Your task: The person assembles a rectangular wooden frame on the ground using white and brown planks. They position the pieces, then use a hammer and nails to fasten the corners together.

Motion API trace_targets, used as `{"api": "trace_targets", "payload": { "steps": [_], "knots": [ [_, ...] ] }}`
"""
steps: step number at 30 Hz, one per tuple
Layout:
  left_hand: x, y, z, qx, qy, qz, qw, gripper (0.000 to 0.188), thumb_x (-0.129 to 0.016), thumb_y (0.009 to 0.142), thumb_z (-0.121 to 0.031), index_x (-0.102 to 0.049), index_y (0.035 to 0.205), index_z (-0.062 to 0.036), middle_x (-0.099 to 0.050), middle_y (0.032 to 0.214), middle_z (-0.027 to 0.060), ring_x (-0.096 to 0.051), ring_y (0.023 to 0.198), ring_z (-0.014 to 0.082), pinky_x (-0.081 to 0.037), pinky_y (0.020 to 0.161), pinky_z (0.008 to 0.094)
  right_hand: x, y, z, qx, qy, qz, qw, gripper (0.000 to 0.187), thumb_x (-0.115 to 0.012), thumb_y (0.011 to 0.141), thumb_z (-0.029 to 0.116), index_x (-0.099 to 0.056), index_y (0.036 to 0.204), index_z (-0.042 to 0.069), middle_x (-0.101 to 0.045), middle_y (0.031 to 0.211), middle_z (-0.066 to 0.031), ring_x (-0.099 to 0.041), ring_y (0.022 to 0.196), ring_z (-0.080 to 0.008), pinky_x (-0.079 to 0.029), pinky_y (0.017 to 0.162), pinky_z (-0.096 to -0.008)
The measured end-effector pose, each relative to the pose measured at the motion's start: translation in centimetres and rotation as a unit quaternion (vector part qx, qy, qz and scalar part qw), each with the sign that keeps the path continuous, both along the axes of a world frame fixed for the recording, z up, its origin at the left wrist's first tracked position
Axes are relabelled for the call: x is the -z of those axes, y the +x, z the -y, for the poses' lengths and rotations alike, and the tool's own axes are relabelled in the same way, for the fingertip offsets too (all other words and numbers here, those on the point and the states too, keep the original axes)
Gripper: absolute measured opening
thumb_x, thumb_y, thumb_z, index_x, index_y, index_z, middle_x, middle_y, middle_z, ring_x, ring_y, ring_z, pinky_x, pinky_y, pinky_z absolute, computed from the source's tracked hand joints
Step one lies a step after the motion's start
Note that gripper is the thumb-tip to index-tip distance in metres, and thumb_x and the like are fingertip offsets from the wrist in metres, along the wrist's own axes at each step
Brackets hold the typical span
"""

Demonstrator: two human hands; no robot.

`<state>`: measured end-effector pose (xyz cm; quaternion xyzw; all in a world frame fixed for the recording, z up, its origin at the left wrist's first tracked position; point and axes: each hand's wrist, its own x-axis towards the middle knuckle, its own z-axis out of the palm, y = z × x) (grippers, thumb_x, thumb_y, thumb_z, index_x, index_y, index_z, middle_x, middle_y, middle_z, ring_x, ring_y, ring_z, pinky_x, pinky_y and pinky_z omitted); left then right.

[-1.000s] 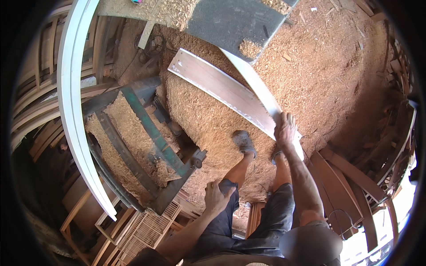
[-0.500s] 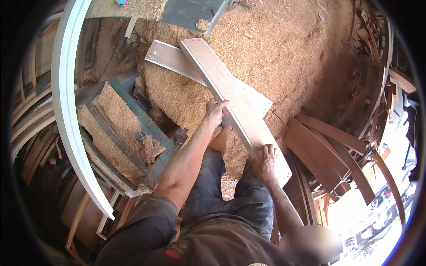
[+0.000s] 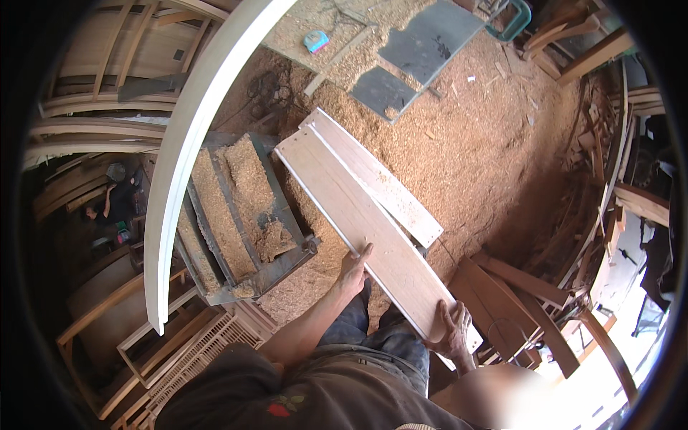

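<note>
- Loc.: board (image 3: 373,229) spans diagonally ahead of the operator's thighs, far end toward the metal-framed unit (image 3: 276,188), near end by the R hand.
- L hand (image 3: 352,274): fingers clamped on the board's L long edge approx. mid-length; thumb on upper face, other fingers mostly hidden.
- R hand (image 3: 453,330): fingers closed over the near end; thumb posn. cannot be told.
- Handling (est.): stiff, mod. wt., long enough to swing; smooth face may slip w/ dust; low breakage risk, but edges/corners may chip.
- Recommended hold: opp. long edges, or one edge at mid-length plus near end, as shown.
- Adj.: second board (image 3: 387,188) lies partly behind the first; contact cannot be told.
- Containers: metal-framed unit has bays filled w/ wood shavings (image 3: 247,179). Slatted rack (image 3: 229,333), lower L: contents cannot be told.
- Worktop (image 3: 437,43): carries loose shavings and a blue-and-pink item (image 3: 315,41), prob. a tape measure.
</note>
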<state>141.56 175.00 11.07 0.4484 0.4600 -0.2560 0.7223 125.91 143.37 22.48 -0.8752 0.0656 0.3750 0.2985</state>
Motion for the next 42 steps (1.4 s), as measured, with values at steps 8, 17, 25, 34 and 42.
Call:
{"api": "trace_targets", "payload": {
  "steps": [8, 17, 25, 34, 42],
  "knots": [
    [-15.9, 0.8, -3.1, -0.041, 0.013, 0.191, 0.981, 0.058, -0.078, 0.094, -0.005, -0.052, 0.146, -0.0015, -0.065, 0.134, 0.0117, -0.064, 0.126, 0.0225, -0.056, 0.106, 0.0409, -1.0, 7.3, 2.5, -0.1, 0.071, 0.083, 0.989, 0.144, -0.102, 0.055, 0.059, -0.03, 0.17, 0.012, -0.04, 0.157, -0.0342, -0.04, 0.145, -0.0532, -0.034, 0.122, -0.0618],
    [-26.8, -4.0, -14.6, -0.166, 0.258, 0.27, 0.913, 0.067, -0.072, 0.085, 0.01, -0.051, 0.148, -0.0025, -0.064, 0.133, 0.0095, -0.064, 0.122, 0.0232, -0.05, 0.109, 0.0385, 5.3, 36.6, -9.4, -0.041, 0.146, 0.219, 0.964, 0.071, -0.086, 0.09, 0.047, -0.067, 0.139, 0.0, -0.072, 0.125, -0.0249, -0.073, 0.11, -0.0383, -0.059, 0.092, -0.0478],
    [-27.3, -10.1, -22.8, -0.268, 0.314, 0.177, 0.893, 0.063, -0.075, 0.086, 0.003, -0.054, 0.145, -0.0037, -0.063, 0.131, 0.0103, -0.064, 0.12, 0.0259, -0.056, 0.103, 0.042, 7.4, 59.0, -26.6, -0.094, -0.039, 0.35, 0.931, 0.083, -0.086, 0.088, 0.04, -0.051, 0.158, 0.014, -0.046, 0.158, -0.0234, -0.046, 0.143, -0.0468, -0.047, 0.112, -0.0591],
    [-25.8, -11.6, -29.3, -0.334, 0.277, 0.154, 0.888, 0.059, -0.081, 0.09, -0.007, -0.057, 0.143, -0.005, -0.065, 0.126, 0.0076, -0.068, 0.11, 0.0215, -0.063, 0.086, 0.0367, 9.8, 66.1, -25.7, -0.137, -0.085, 0.549, 0.82, 0.026, -0.057, 0.104, 0.021, -0.063, 0.126, 0.007, -0.062, 0.129, -0.0169, -0.055, 0.13, -0.0386, -0.042, 0.11, -0.0583],
    [-23.2, -9.8, -31.4, -0.367, 0.251, 0.137, 0.885, 0.063, -0.081, 0.089, -0.007, -0.055, 0.146, -0.0039, -0.067, 0.127, 0.0102, -0.07, 0.11, 0.0234, -0.064, 0.087, 0.0369, 6.4, 72.4, -26.4, -0.25, -0.12, 0.46, 0.843, 0.072, -0.064, 0.099, 0.021, -0.036, 0.164, 0.011, -0.05, 0.154, -0.0269, -0.051, 0.14, -0.0456, -0.041, 0.117, -0.0596]
  ]
}}
